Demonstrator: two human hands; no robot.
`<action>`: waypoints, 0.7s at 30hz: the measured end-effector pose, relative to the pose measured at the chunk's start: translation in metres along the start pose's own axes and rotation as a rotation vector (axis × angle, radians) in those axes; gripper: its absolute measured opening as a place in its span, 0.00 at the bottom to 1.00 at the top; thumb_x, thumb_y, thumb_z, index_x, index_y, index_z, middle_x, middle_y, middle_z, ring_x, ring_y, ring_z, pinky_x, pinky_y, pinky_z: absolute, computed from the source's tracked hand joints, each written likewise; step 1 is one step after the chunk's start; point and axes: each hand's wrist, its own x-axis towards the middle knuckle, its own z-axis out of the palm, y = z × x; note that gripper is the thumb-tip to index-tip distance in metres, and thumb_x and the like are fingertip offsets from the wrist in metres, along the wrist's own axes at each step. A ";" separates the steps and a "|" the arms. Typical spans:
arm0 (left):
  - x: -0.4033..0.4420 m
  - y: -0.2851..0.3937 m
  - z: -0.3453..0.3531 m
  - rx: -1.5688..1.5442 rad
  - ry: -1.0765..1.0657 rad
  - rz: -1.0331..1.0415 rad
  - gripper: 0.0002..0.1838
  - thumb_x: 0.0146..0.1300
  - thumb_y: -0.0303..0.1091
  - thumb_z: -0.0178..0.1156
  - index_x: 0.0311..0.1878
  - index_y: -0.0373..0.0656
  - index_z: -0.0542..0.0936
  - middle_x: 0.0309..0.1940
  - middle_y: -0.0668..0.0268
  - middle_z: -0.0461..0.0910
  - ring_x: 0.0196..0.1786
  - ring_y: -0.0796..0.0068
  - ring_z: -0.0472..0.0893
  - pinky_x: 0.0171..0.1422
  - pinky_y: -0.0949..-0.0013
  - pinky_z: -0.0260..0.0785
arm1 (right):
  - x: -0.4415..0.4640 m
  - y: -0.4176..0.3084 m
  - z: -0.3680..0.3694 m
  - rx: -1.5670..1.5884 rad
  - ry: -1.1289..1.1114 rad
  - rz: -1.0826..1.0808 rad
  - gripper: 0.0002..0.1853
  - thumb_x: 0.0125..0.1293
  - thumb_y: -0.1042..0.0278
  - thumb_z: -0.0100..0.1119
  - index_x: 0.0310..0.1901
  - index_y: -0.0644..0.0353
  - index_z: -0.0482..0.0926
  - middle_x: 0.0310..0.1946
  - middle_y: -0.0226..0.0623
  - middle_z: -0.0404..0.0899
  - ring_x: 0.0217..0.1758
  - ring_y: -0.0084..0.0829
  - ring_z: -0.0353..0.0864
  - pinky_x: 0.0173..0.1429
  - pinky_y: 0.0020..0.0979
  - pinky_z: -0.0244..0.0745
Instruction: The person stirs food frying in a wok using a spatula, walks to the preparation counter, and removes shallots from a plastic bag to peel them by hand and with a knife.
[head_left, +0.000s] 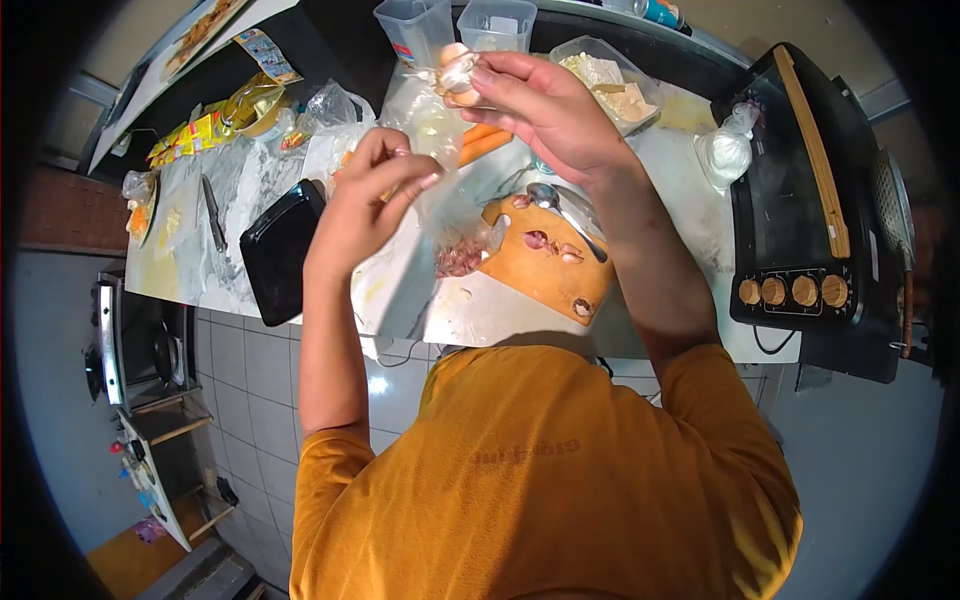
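Note:
My right hand [550, 110] is raised over the back of the counter, its fingertips and thumb closed on a garlic bulb [458, 76] with loose papery skin. Lower and to the left, my left hand [372, 195] has its thumb and fingers pinched together; anything between them is too small to make out. Behind and beside it is a clear plastic bag [432, 130]. Below the hands lies an orange-brown cutting board [545, 275] with a few shallots [536, 240] and a metal spoon [543, 196]. Reddish pieces in clear plastic [462, 256] rest at the board's left edge.
A black tray [280, 255] and a knife [213, 213] lie left. Carrots [485, 142], plastic containers [415, 30] and a box of pale blocks [625, 100] are behind. A tied white bag [725, 155] stands beside the black oven [790, 200] at right.

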 end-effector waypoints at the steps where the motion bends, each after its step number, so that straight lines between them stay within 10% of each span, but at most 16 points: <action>1: 0.001 0.005 0.005 -0.013 0.024 0.039 0.07 0.59 0.22 0.65 0.41 0.40 0.83 0.38 0.63 0.69 0.42 0.68 0.73 0.45 0.70 0.68 | 0.002 -0.005 0.003 -0.185 -0.010 -0.057 0.20 0.74 0.64 0.54 0.60 0.70 0.72 0.53 0.37 0.79 0.58 0.27 0.78 0.68 0.29 0.69; 14: -0.002 0.016 0.015 0.113 0.107 0.136 0.17 0.50 0.20 0.68 0.43 0.49 0.86 0.40 0.62 0.65 0.42 0.64 0.71 0.45 0.65 0.68 | 0.004 -0.024 -0.004 -0.766 -0.312 0.162 0.19 0.73 0.66 0.55 0.62 0.64 0.73 0.48 0.35 0.80 0.43 0.22 0.81 0.49 0.25 0.76; 21: -0.003 0.015 0.012 0.065 0.198 0.135 0.14 0.51 0.20 0.68 0.42 0.46 0.85 0.38 0.63 0.63 0.39 0.68 0.69 0.40 0.70 0.64 | 0.000 -0.031 -0.001 -0.996 -0.338 -0.052 0.18 0.65 0.68 0.61 0.55 0.62 0.79 0.37 0.31 0.79 0.34 0.19 0.74 0.40 0.25 0.72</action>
